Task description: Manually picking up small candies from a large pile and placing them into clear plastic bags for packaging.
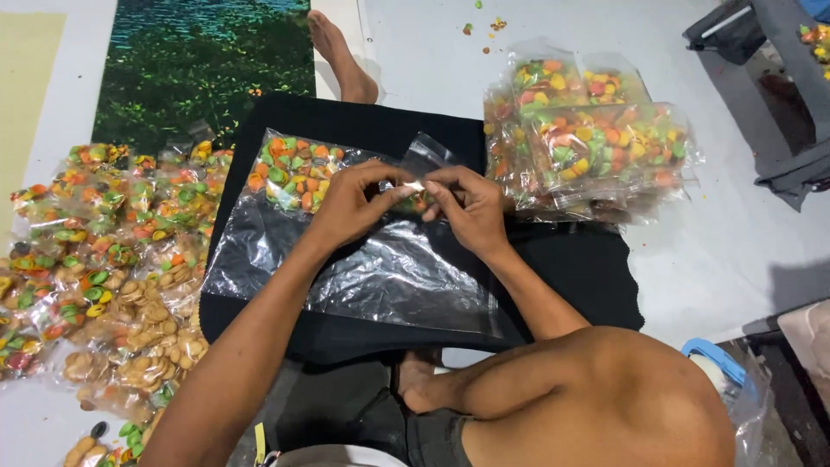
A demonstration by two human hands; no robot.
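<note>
Fingertips of both hands meet over the middle of a black cloth spread on the floor. The left hand and right hand are each pinched narrow on the mouth of a small clear bag and hold it between them; its top edge stands up crumpled above the fingers. What the bag holds is mostly hidden behind the hands, though a few coloured pieces show between them. It looks as yet unclosed, so this bag seems to be mid-way through handling.

Under the hands lies a flat, shiny sheet of clear plastic, wrinkled and catching the light. Just beyond the left hand, a filled packet of orange and green candies rests on the cloth.

By the look of the piles, a good deal is already done: a stack of filled packets sits to the right, at the cloth's far corner, and a wider spread of packets, some with pale brown biscuits, covers the floor to the left. How many remain cannot be told.
</note>
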